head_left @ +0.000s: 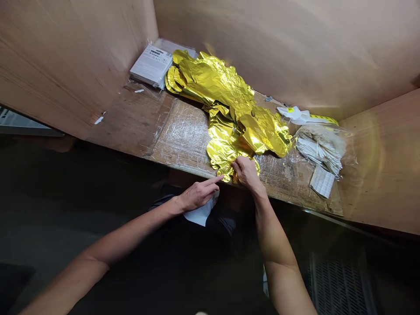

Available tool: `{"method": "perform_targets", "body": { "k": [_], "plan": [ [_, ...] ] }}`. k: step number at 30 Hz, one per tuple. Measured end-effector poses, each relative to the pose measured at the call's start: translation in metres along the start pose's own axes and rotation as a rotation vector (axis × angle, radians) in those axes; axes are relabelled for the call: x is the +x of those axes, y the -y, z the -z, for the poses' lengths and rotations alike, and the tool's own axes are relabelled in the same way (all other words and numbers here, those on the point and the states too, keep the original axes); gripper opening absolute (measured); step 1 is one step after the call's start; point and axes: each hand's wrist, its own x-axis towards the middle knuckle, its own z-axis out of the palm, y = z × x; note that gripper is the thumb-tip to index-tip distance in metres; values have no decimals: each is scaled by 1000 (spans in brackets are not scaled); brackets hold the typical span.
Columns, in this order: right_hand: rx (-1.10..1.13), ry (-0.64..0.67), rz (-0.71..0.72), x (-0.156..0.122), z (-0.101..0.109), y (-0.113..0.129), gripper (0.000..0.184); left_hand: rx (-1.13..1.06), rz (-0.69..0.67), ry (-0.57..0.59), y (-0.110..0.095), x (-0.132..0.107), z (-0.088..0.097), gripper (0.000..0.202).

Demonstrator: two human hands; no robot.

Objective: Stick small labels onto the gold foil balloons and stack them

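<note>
A flat gold foil balloon [223,151] lies at the front edge of the wooden shelf, partly under a pile. My right hand [246,172] is closed, pinching this balloon near its lower end. My left hand [197,195] has its index finger stretched to the balloon's small lower tab, the other fingers curled in. Just beneath those curled fingers is a white sheet [199,215]; whether they grip it cannot be made out. The pile of flat gold foil balloons [215,78] spreads behind both hands, crinkled and overlapping.
Wooden panels [282,52] enclose the shelf [131,118] at the back and sides. White printed packs [151,64] sit at the back left. To the right are a clear bag of thin white sticks [320,151], a small white sheet [322,181] and a white-yellow wrapper [297,114].
</note>
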Motion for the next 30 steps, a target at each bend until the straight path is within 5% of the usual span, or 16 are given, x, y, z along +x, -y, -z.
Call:
{"method": "perform_targets", "body": {
  "k": [12, 15, 17, 20, 23, 25, 28, 30],
  "plan": [
    [277, 73, -22, 5, 8, -10, 40, 18, -36, -29, -7, 19, 4, 25],
    [324, 91, -83, 13, 25, -20, 41, 27, -5, -3, 1, 26, 0, 28],
    [253, -58, -268, 21, 52, -38, 37, -21, 16, -8, 3, 27, 1, 26],
    [64, -506, -632, 26, 98, -69, 30, -207, 112, -113, 0, 23, 8, 16],
    [6, -778, -654, 14, 112, -66, 33, -449, 261, -366, -8, 16, 19, 18],
    [221, -596, -424, -4, 94, -35, 32, -563, 330, -531, -14, 14, 28, 27],
    [779, 29, -108, -36, 47, 28, 46, -611, 394, -665, -21, 12, 43, 39],
    [1010, 79, -145, -53, 21, 60, 48, -613, 437, -627, -25, 12, 55, 45]
  ]
}}
